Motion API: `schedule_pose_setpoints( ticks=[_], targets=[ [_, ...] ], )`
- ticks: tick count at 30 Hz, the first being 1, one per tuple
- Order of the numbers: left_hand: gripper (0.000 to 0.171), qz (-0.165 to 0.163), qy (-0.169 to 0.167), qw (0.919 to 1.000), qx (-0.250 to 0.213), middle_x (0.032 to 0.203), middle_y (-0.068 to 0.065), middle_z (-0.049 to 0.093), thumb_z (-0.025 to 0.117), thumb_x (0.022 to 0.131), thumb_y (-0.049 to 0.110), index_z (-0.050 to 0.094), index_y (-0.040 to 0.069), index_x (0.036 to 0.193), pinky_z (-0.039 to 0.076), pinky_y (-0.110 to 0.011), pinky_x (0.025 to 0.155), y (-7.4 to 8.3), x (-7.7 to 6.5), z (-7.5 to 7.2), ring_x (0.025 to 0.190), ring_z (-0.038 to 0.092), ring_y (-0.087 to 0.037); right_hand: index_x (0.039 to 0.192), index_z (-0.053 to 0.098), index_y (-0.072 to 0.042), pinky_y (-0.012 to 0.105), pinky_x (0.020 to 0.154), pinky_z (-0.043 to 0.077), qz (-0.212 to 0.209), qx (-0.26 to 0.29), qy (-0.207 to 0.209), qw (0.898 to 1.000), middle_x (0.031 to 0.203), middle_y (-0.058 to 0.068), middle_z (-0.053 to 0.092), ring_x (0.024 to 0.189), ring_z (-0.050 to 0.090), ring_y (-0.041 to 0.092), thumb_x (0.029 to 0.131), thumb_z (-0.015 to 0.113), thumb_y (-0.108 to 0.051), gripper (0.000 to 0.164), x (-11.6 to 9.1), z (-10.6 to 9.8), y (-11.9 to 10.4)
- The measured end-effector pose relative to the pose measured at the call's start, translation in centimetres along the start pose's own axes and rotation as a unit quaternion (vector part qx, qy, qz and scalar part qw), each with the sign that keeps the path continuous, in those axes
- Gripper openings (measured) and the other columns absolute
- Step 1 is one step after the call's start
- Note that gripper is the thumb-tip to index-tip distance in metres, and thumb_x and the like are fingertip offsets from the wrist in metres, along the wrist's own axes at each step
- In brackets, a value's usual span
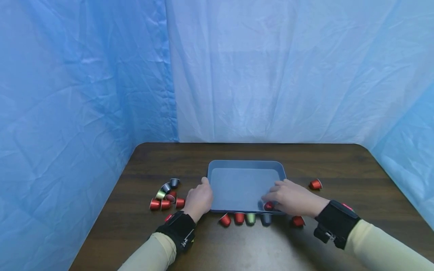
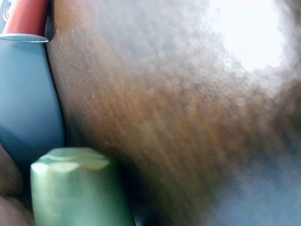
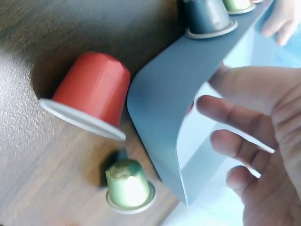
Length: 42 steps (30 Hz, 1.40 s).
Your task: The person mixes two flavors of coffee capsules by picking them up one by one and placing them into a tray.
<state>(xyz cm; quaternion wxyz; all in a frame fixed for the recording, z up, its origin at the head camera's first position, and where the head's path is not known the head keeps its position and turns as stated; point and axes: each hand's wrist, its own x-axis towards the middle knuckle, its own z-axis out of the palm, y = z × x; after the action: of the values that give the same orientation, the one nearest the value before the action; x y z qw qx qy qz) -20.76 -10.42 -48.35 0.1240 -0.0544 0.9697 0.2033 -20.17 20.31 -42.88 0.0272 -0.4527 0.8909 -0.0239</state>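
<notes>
A blue-grey tray [image 1: 244,184] lies mid-table. My left hand [image 1: 200,197] grips its left rim, though the fingers are partly hidden. Over the front right corner, my right hand [image 1: 283,196] reaches into the tray. Its thumb and fingers [image 3: 225,141] are apart and loosely bent. By those fingertips a red coffee capsule [image 1: 268,206] sits inside the tray near the front wall. Along the outside of that wall stand red, green and dark blue capsules [image 1: 266,219]. Another red capsule [image 3: 94,89] and a green capsule [image 3: 128,186] stand beside the right corner.
Left of the tray, several red, green and dark blue capsules [image 1: 165,204] lie grouped. One red capsule [image 1: 315,184] lies to the right. A green capsule [image 2: 77,188] is close to my left wrist. Blue sheets [image 1: 271,75] hang around the wooden table [image 1: 339,162].
</notes>
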Motion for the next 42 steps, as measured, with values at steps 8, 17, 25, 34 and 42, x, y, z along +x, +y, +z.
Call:
schedule_pose_setpoints(
  ticks=[8,17,25,34,42],
  targets=[
    [0.033,-0.001,0.003,1.0,-0.001,0.087,-0.014,0.063,0.06,0.104,0.021,0.043,0.004,0.127,0.053,-0.046,0.075,0.0,0.0,0.0,0.079,0.062,-0.032,0.125,0.073,-0.012,0.028,0.074,0.056,0.048,-0.006,0.046,0.998,0.1,0.001,0.072,0.087,0.06,0.012,0.081,0.087,-0.02,0.047,-1.6,-1.2,0.6],
    [0.035,-0.001,0.0,1.0,0.0,0.09,-0.015,0.064,0.062,0.103,0.021,0.042,0.004,0.127,0.054,-0.048,0.078,0.0,0.0,0.0,0.082,0.063,-0.033,0.126,0.07,-0.008,0.032,0.07,0.057,0.12,-0.015,0.081,0.989,0.094,-0.001,0.07,0.086,0.064,0.013,0.081,0.087,-0.015,0.048,-3.2,-1.7,1.8],
    [0.039,-0.001,-0.001,1.0,-0.005,0.095,-0.016,0.065,0.062,0.103,0.023,0.042,0.004,0.131,0.054,-0.049,0.08,0.0,-0.1,0.1,0.083,0.064,-0.033,0.125,0.07,-0.005,0.045,0.077,0.06,0.184,-0.007,0.077,0.98,0.1,0.006,0.074,0.093,0.071,0.026,0.085,0.084,-0.016,0.044,-3.7,-2.0,2.4],
    [0.038,-0.005,-0.005,0.9999,-0.011,0.093,-0.015,0.064,0.064,0.102,0.022,0.042,0.005,0.128,0.054,-0.048,0.077,0.1,-0.2,-0.1,0.082,0.062,-0.033,0.103,0.071,-0.012,0.036,0.065,0.058,0.202,0.024,0.031,0.979,0.087,-0.004,0.072,0.074,0.068,0.013,0.087,0.081,-0.014,0.019,-4.5,-1.6,2.9],
    [0.036,0.0,-0.007,1.0,-0.001,0.09,-0.014,0.065,0.061,0.103,0.022,0.043,0.003,0.128,0.052,-0.049,0.079,-0.1,0.1,-0.1,0.083,0.063,-0.033,0.112,0.072,-0.011,0.027,0.057,0.053,0.201,0.04,-0.02,0.979,0.096,0.002,0.075,0.07,0.062,0.008,0.085,0.082,-0.01,0.029,-5.0,-0.3,2.7]
  ],
)
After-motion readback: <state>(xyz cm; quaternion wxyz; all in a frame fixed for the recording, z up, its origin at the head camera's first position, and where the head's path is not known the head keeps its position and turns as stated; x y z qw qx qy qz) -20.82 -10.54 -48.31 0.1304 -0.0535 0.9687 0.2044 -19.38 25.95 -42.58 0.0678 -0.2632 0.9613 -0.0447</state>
